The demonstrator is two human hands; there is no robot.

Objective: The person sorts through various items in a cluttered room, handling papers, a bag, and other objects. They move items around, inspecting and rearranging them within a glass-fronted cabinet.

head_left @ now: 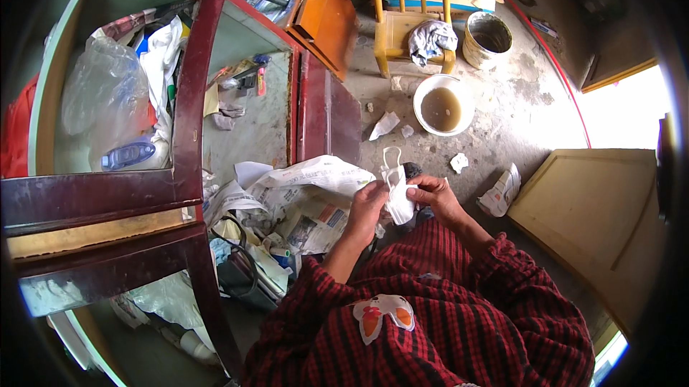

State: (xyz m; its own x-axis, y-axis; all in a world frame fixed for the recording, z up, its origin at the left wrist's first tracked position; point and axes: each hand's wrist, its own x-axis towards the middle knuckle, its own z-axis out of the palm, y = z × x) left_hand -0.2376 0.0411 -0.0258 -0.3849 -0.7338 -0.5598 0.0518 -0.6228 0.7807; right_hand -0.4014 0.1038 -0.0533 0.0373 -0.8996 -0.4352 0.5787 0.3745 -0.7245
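Between my two hands, in front of my lap, is a white pleated face mask point(399, 204), bunched up, with a thin ear loop standing up from its top. My left hand point(368, 205) pinches its left side, thumb and fingers closed. On the other side my right hand point(435, 195) grips the edge with thumb and forefinger. Left of my hands, crumpled newspaper and white printed sheets point(313, 175) spill out by the cabinet. Dark footwear shows partly behind the mask.
A dark red cabinet point(188, 121) holding plastic bags and cloths stands at left. Ahead are a white bucket of murky water point(443, 106), a dirty bucket point(488, 40) and a wooden chair point(396, 32) with a rag. Scraps litter the floor; a pale wooden panel point(588, 208) is at right.
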